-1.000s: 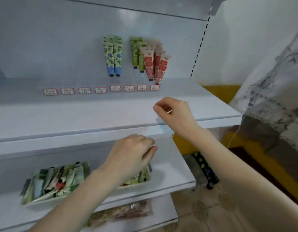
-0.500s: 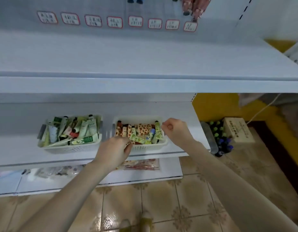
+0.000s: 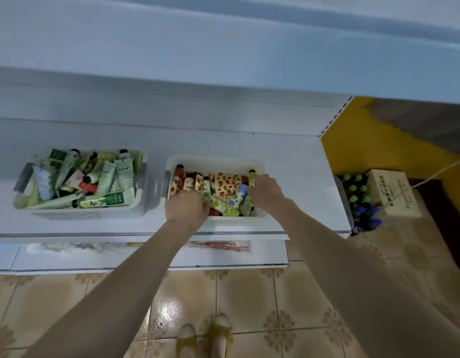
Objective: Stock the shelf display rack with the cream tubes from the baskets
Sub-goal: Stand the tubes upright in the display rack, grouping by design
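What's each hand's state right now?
Left hand: curled among the tubes, hold cannot be told.
Right hand: holding a green tube.

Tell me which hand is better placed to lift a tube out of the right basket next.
Right, probably. The right hand grips a green tube standing at the right end of the basket, its cap clear of the pile. The left hand lies among crossed tubes; whether it holds one cannot be seen.

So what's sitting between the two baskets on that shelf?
Nothing: only a strip of bare white shelf separates the left basket from the right basket, shown in the head view.
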Demonstrator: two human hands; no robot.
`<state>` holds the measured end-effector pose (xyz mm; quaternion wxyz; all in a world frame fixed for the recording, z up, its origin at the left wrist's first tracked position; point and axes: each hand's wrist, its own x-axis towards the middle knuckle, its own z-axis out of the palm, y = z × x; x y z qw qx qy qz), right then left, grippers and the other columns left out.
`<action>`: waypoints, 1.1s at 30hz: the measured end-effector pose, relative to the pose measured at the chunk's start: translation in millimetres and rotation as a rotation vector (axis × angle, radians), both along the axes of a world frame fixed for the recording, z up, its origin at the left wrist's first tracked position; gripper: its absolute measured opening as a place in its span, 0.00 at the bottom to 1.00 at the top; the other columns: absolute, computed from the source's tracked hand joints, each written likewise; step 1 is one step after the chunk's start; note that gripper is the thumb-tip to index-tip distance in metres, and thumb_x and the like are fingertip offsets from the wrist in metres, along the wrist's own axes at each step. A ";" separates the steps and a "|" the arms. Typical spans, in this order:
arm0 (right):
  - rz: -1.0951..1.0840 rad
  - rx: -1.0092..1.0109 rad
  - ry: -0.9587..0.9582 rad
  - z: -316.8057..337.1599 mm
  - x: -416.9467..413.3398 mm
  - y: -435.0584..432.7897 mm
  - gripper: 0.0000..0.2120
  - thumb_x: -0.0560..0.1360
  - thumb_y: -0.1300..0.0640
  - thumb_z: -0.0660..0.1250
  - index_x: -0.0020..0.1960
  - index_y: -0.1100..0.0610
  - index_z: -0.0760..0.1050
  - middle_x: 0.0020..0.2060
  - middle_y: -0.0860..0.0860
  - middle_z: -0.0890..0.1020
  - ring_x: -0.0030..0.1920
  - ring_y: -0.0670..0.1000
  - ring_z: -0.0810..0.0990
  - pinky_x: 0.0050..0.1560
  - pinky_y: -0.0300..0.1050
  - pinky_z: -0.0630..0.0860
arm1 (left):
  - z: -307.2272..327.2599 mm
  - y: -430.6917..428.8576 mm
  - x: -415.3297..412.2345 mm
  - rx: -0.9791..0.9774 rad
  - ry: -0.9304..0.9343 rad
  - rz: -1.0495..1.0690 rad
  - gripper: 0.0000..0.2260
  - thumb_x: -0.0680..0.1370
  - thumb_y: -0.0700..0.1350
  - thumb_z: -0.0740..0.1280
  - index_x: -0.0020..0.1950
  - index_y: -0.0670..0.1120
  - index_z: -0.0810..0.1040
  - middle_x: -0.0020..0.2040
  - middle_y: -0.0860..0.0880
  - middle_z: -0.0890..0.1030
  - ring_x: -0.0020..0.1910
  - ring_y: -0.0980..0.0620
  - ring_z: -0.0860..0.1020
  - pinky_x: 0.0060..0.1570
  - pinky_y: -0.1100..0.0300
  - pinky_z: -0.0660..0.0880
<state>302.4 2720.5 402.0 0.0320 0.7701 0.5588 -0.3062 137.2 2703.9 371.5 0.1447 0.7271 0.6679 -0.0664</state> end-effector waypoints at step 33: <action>-0.140 0.099 0.406 -74.3 5.6 22.5 0.12 0.75 0.65 0.63 0.57 0.66 0.74 0.53 0.60 0.79 0.48 0.53 0.75 0.27 0.26 0.66 | -47.2 55.0 48.9 -0.189 -0.346 0.060 0.13 0.71 0.47 0.72 0.49 0.41 0.75 0.43 0.45 0.79 0.44 0.46 0.78 0.33 0.61 0.68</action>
